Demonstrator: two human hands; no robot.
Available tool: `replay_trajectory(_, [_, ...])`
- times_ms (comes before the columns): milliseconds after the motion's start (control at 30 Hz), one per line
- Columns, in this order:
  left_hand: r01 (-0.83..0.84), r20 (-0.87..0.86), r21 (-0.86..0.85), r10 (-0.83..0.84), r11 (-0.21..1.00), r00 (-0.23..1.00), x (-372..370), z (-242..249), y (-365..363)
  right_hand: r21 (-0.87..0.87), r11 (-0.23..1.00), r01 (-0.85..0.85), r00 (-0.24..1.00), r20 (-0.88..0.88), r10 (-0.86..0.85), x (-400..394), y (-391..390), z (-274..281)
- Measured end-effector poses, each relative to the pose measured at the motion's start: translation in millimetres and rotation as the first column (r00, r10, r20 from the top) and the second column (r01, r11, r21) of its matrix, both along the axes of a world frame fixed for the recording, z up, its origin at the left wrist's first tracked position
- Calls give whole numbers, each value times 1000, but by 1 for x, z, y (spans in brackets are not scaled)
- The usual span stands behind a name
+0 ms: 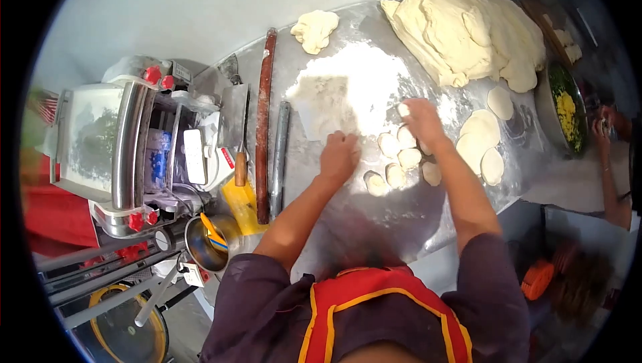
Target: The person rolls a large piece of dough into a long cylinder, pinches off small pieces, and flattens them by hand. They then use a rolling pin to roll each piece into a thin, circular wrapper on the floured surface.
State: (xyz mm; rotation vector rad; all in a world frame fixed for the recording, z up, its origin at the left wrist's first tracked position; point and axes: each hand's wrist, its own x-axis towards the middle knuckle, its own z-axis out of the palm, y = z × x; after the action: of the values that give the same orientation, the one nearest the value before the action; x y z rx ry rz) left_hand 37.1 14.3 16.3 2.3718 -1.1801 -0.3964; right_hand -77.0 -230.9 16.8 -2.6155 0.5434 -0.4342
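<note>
My right hand [422,122] is closed around a small dough piece [403,110], whose pale end shows at the fingertips. Just below it, several floured dough pieces [408,157] lie grouped on the metal worktop [334,219]. To the left, my left hand [340,155] rests low over the worktop with curled fingers; whatever may be under them is hidden. Loose white flour [374,82] spreads beyond both hands. Flattened dough rounds [480,132] lie to the right of my right forearm, some overlapping.
A large dough mass [475,35] and a smaller lump [314,31] sit at the back. Rolling pins [265,129] and a cleaver [233,115] lie left, beside a steel-roller machine [127,145]. At right, another person's hand [603,122] is near a bowl of filling [567,109].
</note>
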Motion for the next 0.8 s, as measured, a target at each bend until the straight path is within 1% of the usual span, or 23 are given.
replay_trajectory(33, [-25, 4, -9, 25, 1000, 1000, 6, 7, 8, 51, 998, 35, 987, -157, -27, -2, -5, 17])
replay_trajectory(67, [-51, 8, -19, 51, 999, 999, 12, 12, 14, 92, 993, 77, 949, -312, -45, -1, -9, 34])
replay_trajectory(100, [-37, -22, -4, 37, 999, 999, 17, 16, 18, 93, 991, 92, 932, -357, -53, 5, -11, 41])
replay_trajectory(167, [5, 37, -38, -4, 999, 999, 21, 13, 19, 95, 987, 127, 894, -442, -72, 24, -15, 44])
replay_trajectory(200, [28, 69, -51, -24, 998, 997, 23, 11, 19, 22, 996, 85, 933, -353, -72, 31, -17, 27])
replay_trajectory(267, [70, 107, -131, -56, 989, 993, 22, 11, 7, -129, 991, 22, 985, -165, -44, 44, -16, -20])
replay_trajectory(300, [94, 124, -166, -74, 982, 990, 22, 12, 2, -246, 969, -21, 927, -368, -73, 45, -15, -18])
replay_trajectory(400, [148, 180, -133, -123, 980, 976, 31, 16, -11, -242, 968, -63, 931, -363, -30, 42, -22, -12])
replay_trajectory(433, [130, 186, -136, -103, 982, 977, 36, 18, -13, -261, 963, -71, 933, -358, -28, 41, -23, -12])
replay_trajectory(533, [75, 248, -144, -38, 987, 968, 54, 15, -9, -321, 947, -23, 947, -310, -82, 47, -24, -13])
replay_trajectory(567, [36, 288, -241, 36, 970, 957, 59, 16, -7, -336, 942, 3, 953, -283, -104, 48, -25, -16])
replay_trajectory(633, [-67, 144, -200, 97, 977, 985, 63, 26, 2, -367, 929, 52, 965, -221, -141, 48, -26, -19])
replay_trajectory(667, [-116, 76, -181, 132, 977, 988, 65, 30, 7, -394, 917, 61, 961, -224, -160, 50, -24, -20])
replay_trajectory(700, [-125, 30, -121, 129, 985, 991, 64, 31, 13, -421, 904, 71, 957, -228, -181, 51, -21, -18])
replay_trajectory(733, [-107, -57, -74, 102, 992, 993, 57, 32, 19, -448, 890, 82, 951, -230, -204, 51, -18, -16])
replay_trajectory(800, [-53, -240, 12, 55, 998, 969, 36, 34, 29, -447, 894, 42, 966, -211, -151, 43, -11, -10])
